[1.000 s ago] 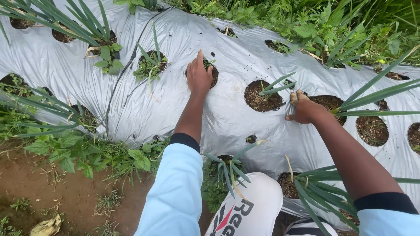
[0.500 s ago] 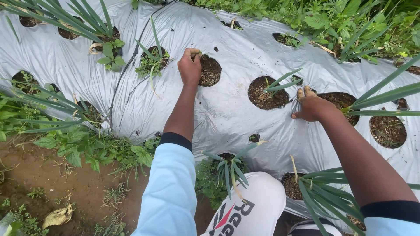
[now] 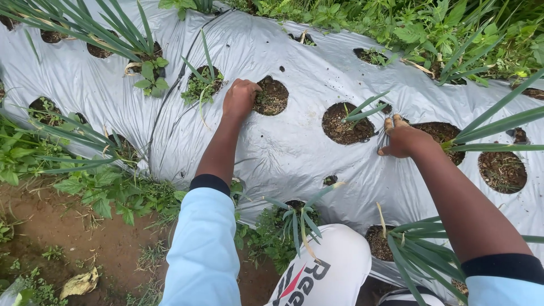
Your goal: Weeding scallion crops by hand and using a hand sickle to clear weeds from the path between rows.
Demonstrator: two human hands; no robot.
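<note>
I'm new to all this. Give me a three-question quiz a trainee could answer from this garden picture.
1. True or false: the left hand rests at the edge of a soil hole in the silver plastic sheet.
2. Which lies nearest the right hand? A) a dry leaf on bare ground, B) a hole with a small green shoot, C) a watering can.
3. Fill in: the person's sleeves are light ____.

Key: 1 true; 2 B; 3 blue.
</note>
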